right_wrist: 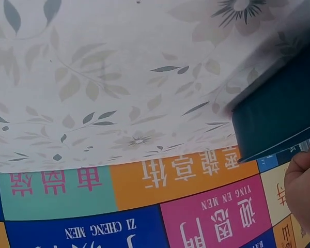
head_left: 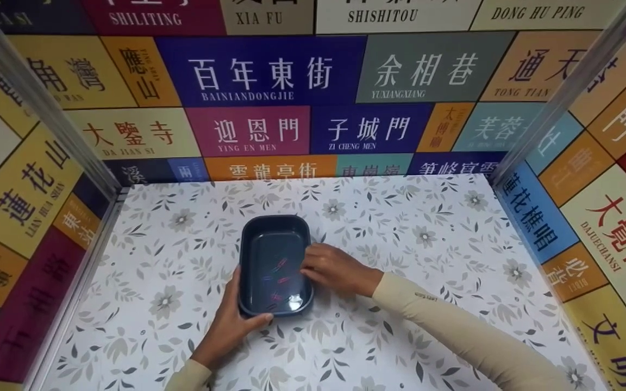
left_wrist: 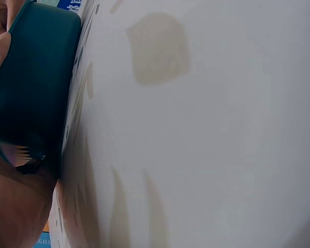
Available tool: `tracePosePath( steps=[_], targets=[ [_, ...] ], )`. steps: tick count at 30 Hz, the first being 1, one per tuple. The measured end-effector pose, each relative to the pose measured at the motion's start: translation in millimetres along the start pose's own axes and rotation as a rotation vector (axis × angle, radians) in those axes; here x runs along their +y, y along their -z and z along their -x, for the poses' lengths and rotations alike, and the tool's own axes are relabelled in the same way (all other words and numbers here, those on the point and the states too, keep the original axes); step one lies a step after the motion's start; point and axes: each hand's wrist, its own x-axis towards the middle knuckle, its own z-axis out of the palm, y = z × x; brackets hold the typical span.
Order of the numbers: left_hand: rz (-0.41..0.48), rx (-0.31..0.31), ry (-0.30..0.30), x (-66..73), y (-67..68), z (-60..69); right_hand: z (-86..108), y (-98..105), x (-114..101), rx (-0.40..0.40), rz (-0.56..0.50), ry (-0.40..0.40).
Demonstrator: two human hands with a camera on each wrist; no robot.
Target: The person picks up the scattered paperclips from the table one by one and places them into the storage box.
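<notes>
A dark blue rectangular dish [head_left: 275, 225] with rounded corners lies on the patterned tabletop. Several thin red and blue pieces [head_left: 282, 281], too small to make out, show in its near half. My left hand [head_left: 231, 325] grips the near left corner, thumb at the near rim and fingers along the left wall. At the right rim, my right hand [head_left: 340, 269] has its fingers curled, the fingertips on the edge; whether anything small is between them is hidden. The dish's teal-looking outer wall [right_wrist: 279, 98] appears in the right wrist view beside the right hand [right_wrist: 305, 191].
A white tabletop [head_left: 427, 282] printed with grey leaves and flowers surrounds the dish. Behind it stands a wall [head_left: 258, 130] of coloured panels with Chinese lettering, with similar panels on both sides. Clear upright posts [head_left: 557, 92] mark the corners.
</notes>
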Motion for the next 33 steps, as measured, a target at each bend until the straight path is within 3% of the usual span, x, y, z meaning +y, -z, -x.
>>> tracePosePath(
  steps=[9,19,33],
  targets=[
    [-0.018,0.002,0.014,1.0,0.1,-0.4,-7.5,-3.3,3.5,-0.046,0.017,-0.022],
    [-0.017,-0.002,0.012,1.3,1.8,-0.3,-16.7,-12.7,8.6,0.009,0.034,0.047],
    [-0.003,-0.009,0.015,1.3,2.0,-0.8,-35.0,-22.2,7.5,-0.011,0.031,0.066]
  ],
)
